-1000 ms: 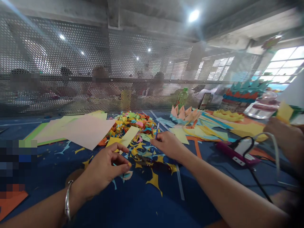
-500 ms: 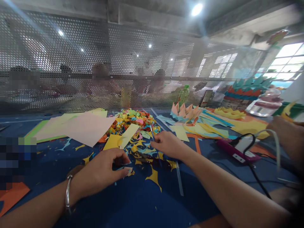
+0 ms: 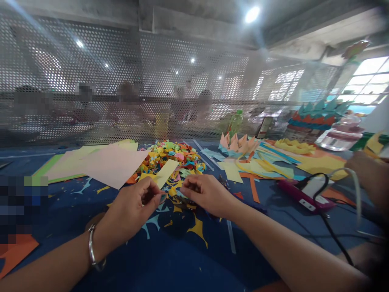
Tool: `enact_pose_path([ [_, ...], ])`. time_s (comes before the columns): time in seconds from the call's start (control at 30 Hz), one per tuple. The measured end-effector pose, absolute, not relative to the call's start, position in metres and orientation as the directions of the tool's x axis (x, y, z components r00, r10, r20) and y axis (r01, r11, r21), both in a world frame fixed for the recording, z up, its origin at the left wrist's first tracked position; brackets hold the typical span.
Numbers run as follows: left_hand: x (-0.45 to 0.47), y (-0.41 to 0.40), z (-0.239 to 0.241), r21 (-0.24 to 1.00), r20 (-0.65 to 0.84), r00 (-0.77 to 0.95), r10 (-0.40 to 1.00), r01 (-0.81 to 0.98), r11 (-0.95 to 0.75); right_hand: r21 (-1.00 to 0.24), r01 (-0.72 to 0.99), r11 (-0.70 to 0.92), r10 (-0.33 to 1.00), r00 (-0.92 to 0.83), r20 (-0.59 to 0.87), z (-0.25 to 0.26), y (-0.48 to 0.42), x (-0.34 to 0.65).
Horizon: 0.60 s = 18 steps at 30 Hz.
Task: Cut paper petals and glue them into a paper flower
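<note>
My left hand (image 3: 136, 209), with a silver bangle at the wrist, is closed in a pinch. A small bluish scrap of paper (image 3: 163, 197) shows at its fingertips. Facing it, my right hand (image 3: 209, 194) has its fingers curled together at the near edge of the scrap heap; what they hold, if anything, is hidden. Below and between the hands lies a yellow paper offcut (image 3: 198, 231), with light blue offcuts (image 3: 152, 223) to its left. A dark slim object (image 3: 255, 207) lies beyond my right wrist, partly covered.
Behind the hands rises a heap of coloured paper scraps (image 3: 173, 152). Paper sheets (image 3: 112, 162) lie left; a peach paper crown (image 3: 238, 144), a purple power strip (image 3: 304, 196) and cables lie right. A perforated metal screen (image 3: 182, 89) stands behind. Another person's hand (image 3: 364, 170) is at far right.
My left hand has risen slightly. My right hand has come down and left, closer to it. The thin blue stick by my right fingers is gone from there; a dark slim object shows behind the wrist.
</note>
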<state>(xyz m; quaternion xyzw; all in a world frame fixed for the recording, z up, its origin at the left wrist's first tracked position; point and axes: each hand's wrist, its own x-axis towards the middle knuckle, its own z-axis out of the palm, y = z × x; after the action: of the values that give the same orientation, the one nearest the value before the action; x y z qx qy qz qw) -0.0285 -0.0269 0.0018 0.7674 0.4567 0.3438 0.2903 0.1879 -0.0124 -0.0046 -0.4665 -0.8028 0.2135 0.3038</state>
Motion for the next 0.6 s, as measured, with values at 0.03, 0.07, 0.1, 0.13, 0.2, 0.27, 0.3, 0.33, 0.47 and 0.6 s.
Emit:
enact_pose_path([
  [0.03, -0.028, -0.026, 0.001, 0.776, 0.264, 0.333, 0.905, 0.483, -0.405, -0.681, 0.554, 0.478, 0.869, -0.408, 0.279, -0.004, -0.016, 0.184],
  [0.07, -0.027, -0.026, -0.001, 0.793, 0.265, 0.318, 0.910, 0.465, -0.393, -0.718, 0.508, 0.475, 0.864, -0.426, 0.270, -0.004, -0.018, 0.181],
  [0.1, -0.026, -0.025, -0.002, 0.809, 0.265, 0.301, 0.916, 0.447, -0.381, -0.737, 0.481, 0.474, 0.859, -0.438, 0.266, -0.004, -0.021, 0.178],
  [0.13, -0.026, -0.025, -0.003, 0.822, 0.262, 0.288, 0.921, 0.434, -0.370, -0.747, 0.464, 0.476, 0.854, -0.448, 0.266, -0.004, -0.022, 0.176],
  [0.2, -0.025, -0.026, -0.004, 0.837, 0.247, 0.274, 0.930, 0.422, -0.347, -0.758, 0.438, 0.484, 0.845, -0.458, 0.274, -0.005, -0.024, 0.174],
  [0.27, -0.023, -0.027, -0.004, 0.856, 0.221, 0.275, 0.936, 0.406, -0.321, -0.770, 0.417, 0.482, 0.842, -0.463, 0.276, -0.006, -0.025, 0.173],
  [0.3, -0.022, -0.028, -0.004, 0.866, 0.208, 0.277, 0.938, 0.394, -0.308, -0.775, 0.411, 0.480, 0.843, -0.461, 0.277, -0.006, -0.025, 0.172],
  [0.33, -0.022, -0.029, -0.003, 0.877, 0.195, 0.282, 0.939, 0.379, -0.296, -0.777, 0.407, 0.480, 0.843, -0.460, 0.279, -0.007, -0.025, 0.172],
  [0.47, -0.019, -0.031, -0.003, 0.903, 0.167, 0.302, 0.939, 0.336, -0.269, -0.786, 0.389, 0.481, 0.839, -0.465, 0.283, -0.007, -0.025, 0.172],
  [0.6, -0.019, -0.031, -0.003, 0.896, 0.172, 0.310, 0.935, 0.345, -0.279, -0.799, 0.380, 0.466, 0.838, -0.480, 0.261, -0.007, -0.025, 0.172],
])
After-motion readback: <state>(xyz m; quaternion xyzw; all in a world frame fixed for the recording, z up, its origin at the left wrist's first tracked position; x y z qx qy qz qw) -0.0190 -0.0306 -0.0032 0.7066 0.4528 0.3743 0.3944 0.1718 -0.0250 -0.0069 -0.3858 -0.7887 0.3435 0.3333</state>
